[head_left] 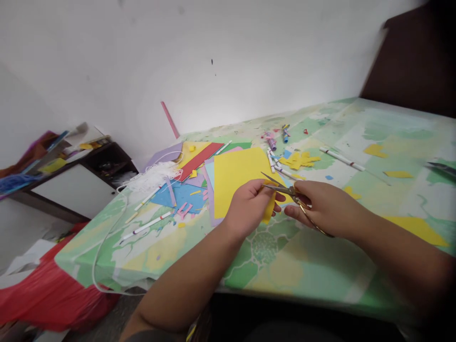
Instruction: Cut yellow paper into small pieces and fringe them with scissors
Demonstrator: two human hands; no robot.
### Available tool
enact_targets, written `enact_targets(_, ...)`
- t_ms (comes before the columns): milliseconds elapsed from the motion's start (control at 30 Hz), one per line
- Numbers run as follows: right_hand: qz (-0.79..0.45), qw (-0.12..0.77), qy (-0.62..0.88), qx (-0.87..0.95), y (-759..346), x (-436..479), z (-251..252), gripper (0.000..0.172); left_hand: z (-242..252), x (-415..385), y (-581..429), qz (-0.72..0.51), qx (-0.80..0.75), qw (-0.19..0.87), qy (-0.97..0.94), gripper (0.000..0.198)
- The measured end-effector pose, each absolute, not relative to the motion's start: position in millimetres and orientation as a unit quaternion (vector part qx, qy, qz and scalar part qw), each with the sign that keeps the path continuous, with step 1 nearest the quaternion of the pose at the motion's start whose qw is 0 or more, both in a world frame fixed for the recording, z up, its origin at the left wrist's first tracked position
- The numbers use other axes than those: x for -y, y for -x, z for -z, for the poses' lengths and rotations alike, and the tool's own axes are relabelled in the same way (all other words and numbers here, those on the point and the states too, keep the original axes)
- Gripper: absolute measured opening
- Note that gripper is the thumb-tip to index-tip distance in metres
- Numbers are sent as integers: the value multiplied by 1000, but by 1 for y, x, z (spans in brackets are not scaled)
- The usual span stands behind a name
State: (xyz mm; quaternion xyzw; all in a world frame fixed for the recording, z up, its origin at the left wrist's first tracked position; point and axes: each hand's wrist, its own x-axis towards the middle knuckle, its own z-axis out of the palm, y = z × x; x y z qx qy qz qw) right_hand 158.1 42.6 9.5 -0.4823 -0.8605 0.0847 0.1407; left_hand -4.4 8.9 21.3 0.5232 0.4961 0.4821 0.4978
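Left hand (249, 206) is pinching a small yellow paper piece (270, 206) above the table (285, 266); right hand (326, 206) is gripping scissors (285, 190), blades seemingly parted at the paper's top edge.

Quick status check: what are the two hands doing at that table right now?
Left hand pinching small yellow paper piece. Right hand gripping scissors, blades open at the paper. Large yellow sheet and scraps just behind; nothing blocking.
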Motion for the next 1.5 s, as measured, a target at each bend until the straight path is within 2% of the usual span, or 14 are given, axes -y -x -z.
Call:
enact_targets(333, -84, 164, 471, 863, -158, -37, -10, 37, -22, -4, 6, -476, -495, 420, -593, 12)
enact_targets(600, -100, 142, 487, 856, -159, -41, -12, 45, -27, -3, 10, -465, -509, 381, -615, 15)
enact_targets(1133, -93, 157, 492, 851, -164, -48, -10, 52, -31, -2, 13, -457, -497, 441, -591, 16)
enact_targets(1500, -108, 164, 500, 843, -164, -48, -9, 53, -31, -2, 13, -461, -500, 445, -582, 15)
